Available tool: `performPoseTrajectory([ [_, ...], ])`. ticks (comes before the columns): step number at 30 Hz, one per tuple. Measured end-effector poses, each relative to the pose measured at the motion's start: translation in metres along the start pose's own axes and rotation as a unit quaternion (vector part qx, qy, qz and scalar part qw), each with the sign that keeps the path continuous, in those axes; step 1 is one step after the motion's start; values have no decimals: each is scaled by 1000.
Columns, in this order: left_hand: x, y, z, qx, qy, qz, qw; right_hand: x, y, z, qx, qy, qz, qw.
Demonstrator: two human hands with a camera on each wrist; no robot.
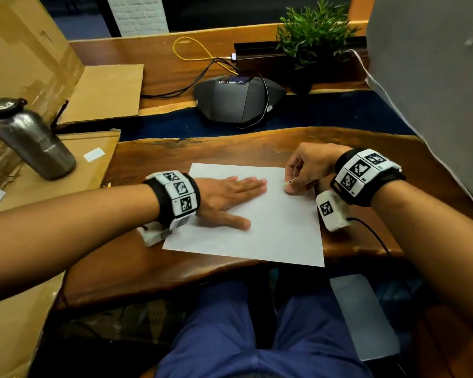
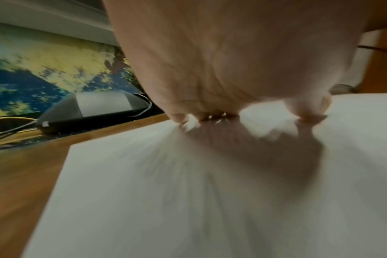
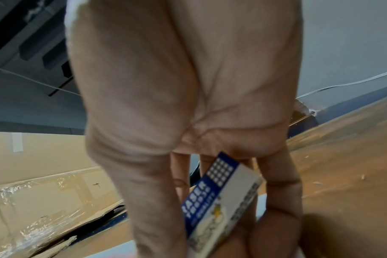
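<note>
My left grip lies flat on the white sheet, left of centre in the head view. Its fingers are straight and spread, and the palm presses the paper onto the desk. My right grip, right of centre, is clenched round the eraser. The right wrist view shows its blue-and-white wrapper pinched between thumb and fingers. The eraser's white end points down at the sheet close to its upper right corner. It looks to be touching the paper, though I cannot be sure. I can make out no pencil marks there, and the paper reads as blank from this height.

I judge the step to be rubbing out near that corner, at or just before the first strokes. The next move calls for short, light strokes with the eraser held firm. My flat palm needs to give steady pressure so the sheet neither slides nor buckles so near its edge. Stroking away from the pinned side, toward the right edge, should be safest. The grey conference phone and the steel bottle stand well apart, toward the top and left of the frame.
</note>
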State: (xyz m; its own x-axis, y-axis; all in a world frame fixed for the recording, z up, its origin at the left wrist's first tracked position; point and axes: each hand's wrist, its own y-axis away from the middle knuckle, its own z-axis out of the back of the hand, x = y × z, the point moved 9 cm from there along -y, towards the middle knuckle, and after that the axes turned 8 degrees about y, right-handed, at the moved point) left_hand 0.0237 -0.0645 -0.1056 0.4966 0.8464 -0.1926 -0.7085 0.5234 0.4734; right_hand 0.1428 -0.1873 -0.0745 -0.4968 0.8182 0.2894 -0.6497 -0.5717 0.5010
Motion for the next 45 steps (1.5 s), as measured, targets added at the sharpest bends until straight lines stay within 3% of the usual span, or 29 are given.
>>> performPoseTrajectory([
  [4,26,-11,22,-57,11,93,994,-2,0,0,-6,-1,-6,1000],
  [8,-2,3,33,-121,58,6,991,-2,-2,1,-9,-3,-9,1000],
  [11,-27,18,18,-72,17,-71,995,0,-2,0,-9,4,-9,1000],
  [15,-17,30,-12,16,-3,-55,998,0,0,1,-17,20,-4,1000],
  [18,-11,24,-14,23,-4,-57,998,2,3,0,-13,29,-2,999],
  [26,32,-13,23,-40,48,105,993,3,7,2,-23,29,-11,999],
  [29,30,-11,24,-60,70,117,989,1,8,2,-47,23,-12,999],
  [34,31,3,5,-29,121,170,978,3,8,4,-66,26,-5,997],
  [40,28,1,9,-21,130,184,974,39,6,34,-205,39,52,977],
  [45,25,0,15,-20,125,196,972,58,-8,26,-215,91,78,969],
])
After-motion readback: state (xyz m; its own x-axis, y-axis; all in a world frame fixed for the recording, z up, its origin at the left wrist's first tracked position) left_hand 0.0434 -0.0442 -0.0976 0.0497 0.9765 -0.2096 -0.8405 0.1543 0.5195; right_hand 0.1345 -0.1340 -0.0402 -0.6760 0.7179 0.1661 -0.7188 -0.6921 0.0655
